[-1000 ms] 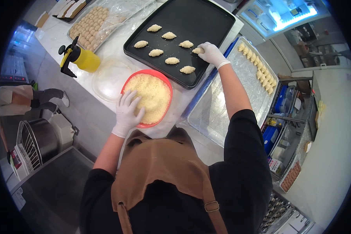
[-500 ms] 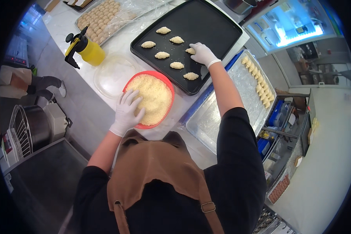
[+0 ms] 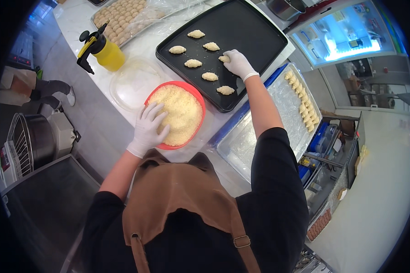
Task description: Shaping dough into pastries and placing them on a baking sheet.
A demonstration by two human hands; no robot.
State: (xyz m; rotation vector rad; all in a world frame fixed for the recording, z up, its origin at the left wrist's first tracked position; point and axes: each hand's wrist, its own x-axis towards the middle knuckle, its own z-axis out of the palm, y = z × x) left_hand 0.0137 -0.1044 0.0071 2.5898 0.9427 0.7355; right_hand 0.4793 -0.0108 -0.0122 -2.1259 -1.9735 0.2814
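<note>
In a white glove, my left hand [image 3: 149,126] rests over the left rim of a red bowl [image 3: 203,105], its fingers spread onto pale yellow crumbs [image 3: 180,107]. My right hand [image 3: 238,63], also gloved, reaches onto a black baking tray [image 3: 255,41]. Its fingers close on a crumb-coated dough piece [image 3: 224,59], which lies on the tray and is partly hidden by them. Several similar spindle-shaped pieces, among them a crumb-coated roll [image 3: 225,90], lie spaced out on the tray's near and left part.
A metal tray [image 3: 234,150] with a row of uncoated dough pieces [image 3: 305,107] stands right of the table. A yellow spray bottle [image 3: 110,55] and a clear round lid [image 3: 134,86] are left of the bowl. Behind lies a tray of brown dough balls [image 3: 123,20]. Another person's legs [image 3: 54,93] show at left.
The whole view has shifted slightly. My right hand stays at the same dough piece, and my left hand keeps its place on the bowl.
</note>
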